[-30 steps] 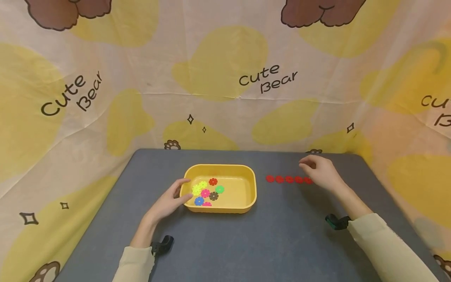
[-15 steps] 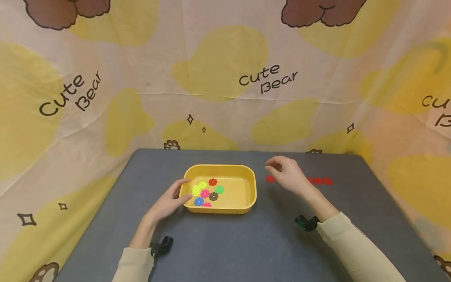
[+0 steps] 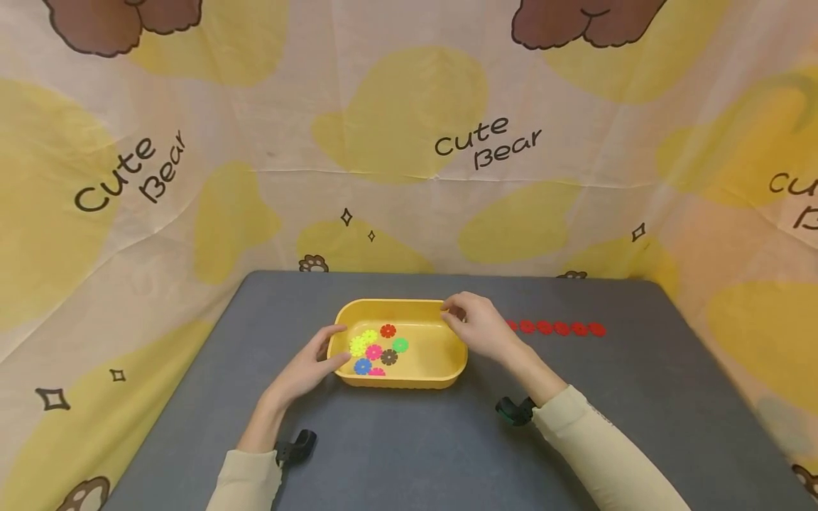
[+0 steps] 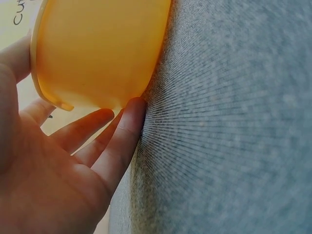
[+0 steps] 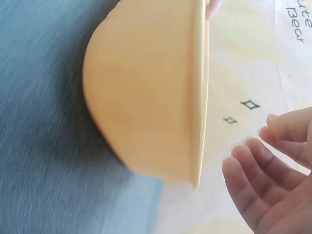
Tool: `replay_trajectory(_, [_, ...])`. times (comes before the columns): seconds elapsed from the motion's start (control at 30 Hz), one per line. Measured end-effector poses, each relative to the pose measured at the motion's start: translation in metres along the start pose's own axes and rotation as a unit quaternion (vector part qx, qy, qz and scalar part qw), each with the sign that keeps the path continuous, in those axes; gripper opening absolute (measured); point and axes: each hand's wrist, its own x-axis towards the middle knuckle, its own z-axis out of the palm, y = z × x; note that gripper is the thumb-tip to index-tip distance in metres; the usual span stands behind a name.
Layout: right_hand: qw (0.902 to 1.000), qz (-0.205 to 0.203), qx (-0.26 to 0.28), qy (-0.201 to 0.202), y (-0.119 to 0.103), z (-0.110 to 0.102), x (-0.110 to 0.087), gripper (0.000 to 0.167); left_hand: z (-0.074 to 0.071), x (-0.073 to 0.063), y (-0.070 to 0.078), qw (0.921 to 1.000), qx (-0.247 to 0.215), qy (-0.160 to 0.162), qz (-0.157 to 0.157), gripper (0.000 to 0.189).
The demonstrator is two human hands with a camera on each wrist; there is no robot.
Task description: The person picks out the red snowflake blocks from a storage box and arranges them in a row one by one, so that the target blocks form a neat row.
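Note:
My left hand [image 3: 311, 362] holds the left end of a yellow plastic tub [image 3: 409, 382]. Thumb and fingers sit at its rim, and in the left wrist view fingertips touch the tub's outer wall [image 4: 102, 48]. Inside lie several small notched plastic discs, including a red disc [image 3: 388, 331], a green disc [image 3: 400, 345], a brown disc [image 3: 389, 357] and a blue disc [image 3: 363, 366]. Over the tub's right rim hovers my right hand [image 3: 481, 326], fingers loosely bent with nothing between them. In the right wrist view this hand [image 5: 273, 180] is apart from the rim.
A row of several red discs [image 3: 562, 328] lies on the grey table [image 3: 409, 447] right of the tub; its left end is hidden behind the right hand. A printed cloth [image 3: 383, 128] hangs behind and at the sides.
My right hand has moved left, from above the right part of the red row to the tub's right rim. More of the row's right end now shows. The left hand has stayed put.

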Motion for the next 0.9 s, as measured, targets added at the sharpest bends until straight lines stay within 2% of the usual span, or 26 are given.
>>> replay_trajectory(0.37, [0.9988, 0.024, -0.003, -0.043, -0.019, 0.028, 0.020, 0.015, 0.001, -0.004, -0.001, 1.0000, -0.006, 0.002, -0.003, 0.067])
replay_trajectory(0.6, [0.9974, 0.044, 0.038, -0.043, -0.025, 0.038, 0.033, 0.018, 0.001, 0.001, -0.001, 1.0000, -0.003, -0.001, -0.001, 0.065])
replay_trajectory(0.9, [0.9937, 0.057, 0.056, -0.079, -0.026, 0.066, 0.049, 0.023, -0.001, 0.001, 0.000, 1.0000, 0.001, -0.004, -0.004, 0.066])
